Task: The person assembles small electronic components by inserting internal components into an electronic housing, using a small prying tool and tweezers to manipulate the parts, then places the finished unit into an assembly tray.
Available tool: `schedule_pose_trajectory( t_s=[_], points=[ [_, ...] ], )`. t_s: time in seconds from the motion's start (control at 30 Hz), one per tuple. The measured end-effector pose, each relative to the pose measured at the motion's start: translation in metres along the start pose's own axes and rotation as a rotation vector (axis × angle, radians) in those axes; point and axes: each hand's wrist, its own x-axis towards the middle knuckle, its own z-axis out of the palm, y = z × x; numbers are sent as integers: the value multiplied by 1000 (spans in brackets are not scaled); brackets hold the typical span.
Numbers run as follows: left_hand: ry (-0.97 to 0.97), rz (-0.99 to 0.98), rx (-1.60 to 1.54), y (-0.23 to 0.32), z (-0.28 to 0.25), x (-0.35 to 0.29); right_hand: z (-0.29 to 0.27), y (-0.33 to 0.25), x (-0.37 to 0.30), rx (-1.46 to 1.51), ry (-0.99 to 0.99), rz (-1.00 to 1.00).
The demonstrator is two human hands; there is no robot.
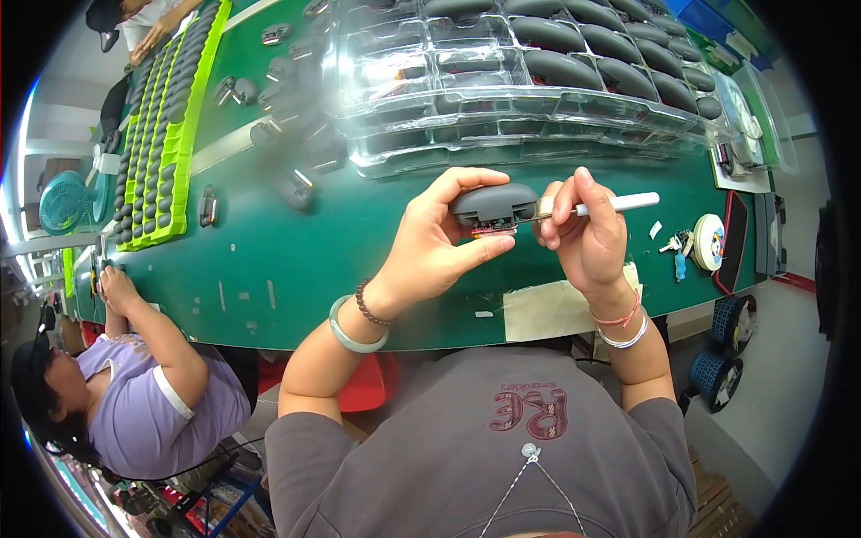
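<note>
Above the green bench, my left hand [429, 235] is closed around a dark grey rounded housing [496, 204]. A gap in the housing's underside exposes small electronic parts with some red. In my right hand [587, 229] is a slim white-handled tool [635, 202], gripped between thumb and fingers. Its thin metal end points left and meets the right side of the housing; whether it goes inside is hard to see. My right fingers partly cover that end.
Stacked clear plastic trays [538, 108] of grey housings stand just beyond my hands. A lime-green rack [193, 134] of similar pieces is at left, with loose units [209, 206] around it. A round white case [708, 240] lies right. A co-worker [166, 394] sits at left.
</note>
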Motion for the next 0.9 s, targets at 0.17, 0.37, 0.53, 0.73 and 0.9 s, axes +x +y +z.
schedule_pose_trajectory(
  t_s=[0.17,0.37,0.53,0.73,0.9],
  points=[
    [-18,5,-41,0,0,-1,-2,1,1,113,-13,103],
    [-10,-8,-42,2,-1,-1,-8,5,6,313,-17,337],
    [37,-6,-29,1,-1,0,-8,8,9,382,11,417],
    [97,-82,22,9,-11,-1,-5,2,7,193,42,103],
    [-114,-98,278,56,-30,-23,-6,10,4,-143,103,-189]
  ],
)
